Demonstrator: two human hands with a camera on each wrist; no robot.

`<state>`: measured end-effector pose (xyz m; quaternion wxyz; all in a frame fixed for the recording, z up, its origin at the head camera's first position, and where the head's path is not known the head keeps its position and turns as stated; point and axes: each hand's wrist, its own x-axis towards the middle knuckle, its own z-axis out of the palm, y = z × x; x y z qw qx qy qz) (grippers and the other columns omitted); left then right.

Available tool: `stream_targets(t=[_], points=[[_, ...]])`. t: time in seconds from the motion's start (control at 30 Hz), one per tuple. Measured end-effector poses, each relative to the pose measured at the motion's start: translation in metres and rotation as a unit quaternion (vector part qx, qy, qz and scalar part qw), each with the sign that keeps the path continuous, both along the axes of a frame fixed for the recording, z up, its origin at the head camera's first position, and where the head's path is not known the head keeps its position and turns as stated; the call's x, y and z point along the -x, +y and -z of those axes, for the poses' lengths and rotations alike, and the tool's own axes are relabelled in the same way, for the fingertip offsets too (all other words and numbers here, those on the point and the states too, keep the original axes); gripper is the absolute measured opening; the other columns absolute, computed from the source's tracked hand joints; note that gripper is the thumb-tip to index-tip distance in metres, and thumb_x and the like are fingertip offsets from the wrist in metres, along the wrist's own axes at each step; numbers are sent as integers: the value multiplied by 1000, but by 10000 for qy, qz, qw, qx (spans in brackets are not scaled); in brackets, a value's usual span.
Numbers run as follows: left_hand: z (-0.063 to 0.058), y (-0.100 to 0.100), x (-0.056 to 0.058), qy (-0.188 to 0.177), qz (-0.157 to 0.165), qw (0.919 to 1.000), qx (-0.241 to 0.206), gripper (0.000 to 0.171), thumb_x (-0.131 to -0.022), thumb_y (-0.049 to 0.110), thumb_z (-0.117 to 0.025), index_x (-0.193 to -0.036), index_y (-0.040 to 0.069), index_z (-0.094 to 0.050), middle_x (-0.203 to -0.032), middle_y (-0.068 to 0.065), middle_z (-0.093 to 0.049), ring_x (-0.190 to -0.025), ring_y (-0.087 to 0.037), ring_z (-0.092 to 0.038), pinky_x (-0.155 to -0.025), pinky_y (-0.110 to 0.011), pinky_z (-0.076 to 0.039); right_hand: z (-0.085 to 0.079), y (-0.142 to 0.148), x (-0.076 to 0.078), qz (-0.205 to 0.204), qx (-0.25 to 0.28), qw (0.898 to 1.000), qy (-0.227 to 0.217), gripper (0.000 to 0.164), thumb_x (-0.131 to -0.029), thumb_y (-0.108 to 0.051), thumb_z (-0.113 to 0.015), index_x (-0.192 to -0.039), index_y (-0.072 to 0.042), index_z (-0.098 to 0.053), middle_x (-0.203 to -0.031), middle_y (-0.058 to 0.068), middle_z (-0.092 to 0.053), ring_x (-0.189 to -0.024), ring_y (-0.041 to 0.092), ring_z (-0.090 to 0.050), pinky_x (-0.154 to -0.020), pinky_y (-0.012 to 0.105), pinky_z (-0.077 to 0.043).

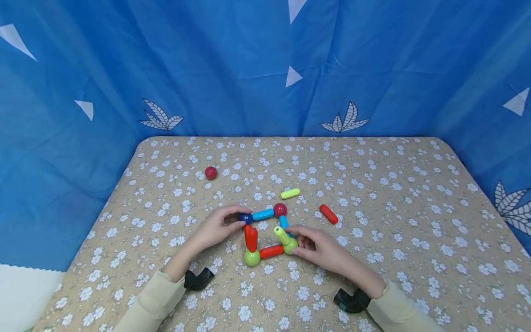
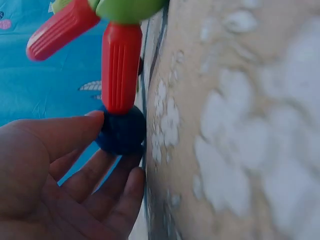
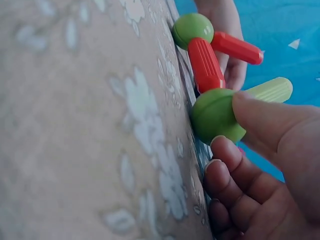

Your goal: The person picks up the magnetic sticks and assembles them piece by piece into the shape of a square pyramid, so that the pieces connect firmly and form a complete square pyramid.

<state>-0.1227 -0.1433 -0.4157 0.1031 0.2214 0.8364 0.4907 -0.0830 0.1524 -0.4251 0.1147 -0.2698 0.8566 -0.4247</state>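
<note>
In the head view, a four-sided magnetic-looking rod-and-ball frame (image 1: 271,251) lies on the table (image 1: 415,221) between the hands. Steadying it well probably means keeping opposite corners low and nudging them gently, so the upright rods don't tip. The left hand (image 1: 221,227) is partly curled at the dark blue ball (image 1: 245,218); the right hand (image 1: 320,247) is at the green ball (image 1: 291,246) carrying an upright yellow-green rod (image 1: 281,235). Its fingers obscure where the light blue rod (image 1: 284,222) ends.

In the left wrist view, thumb and fingers pinch the dark blue ball, which touches a red rod (image 2: 121,70); keeping ball and rod aligned should protect that joint.

In the right wrist view, thumb and fingertips lightly grasp the green ball, lower fingers curled; a soft, even grip should avoid twisting it.
</note>
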Motion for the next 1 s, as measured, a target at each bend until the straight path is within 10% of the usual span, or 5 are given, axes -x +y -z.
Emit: stream_targets(t=[0.37, 1.0], points=[[0, -13, -8, -517, 268, 9983, 48, 34, -82, 16, -74, -112, 5, -64, -102, -2, -65, -92, -15, -61, -82, -27, -50, 2, 1, 17, 1205, -91, 9925, 188, 37, -82, -9, -73, -117, -5, -64, -72, -7, -56, -62, 10, -51, -55, 24, -47], [9, -1, -18, -71, 1140, 9934, -77, 34, -84, 14, -72, -116, 8, -66, -108, 1, -65, -88, -16, -59, -78, -34, -49, 3, -2, 47, 1350, 35, 9905, 246, 36, -88, -9, -66, -122, -2, -61, -76, -2, -58, -60, 12, -49, -49, 24, -41]])
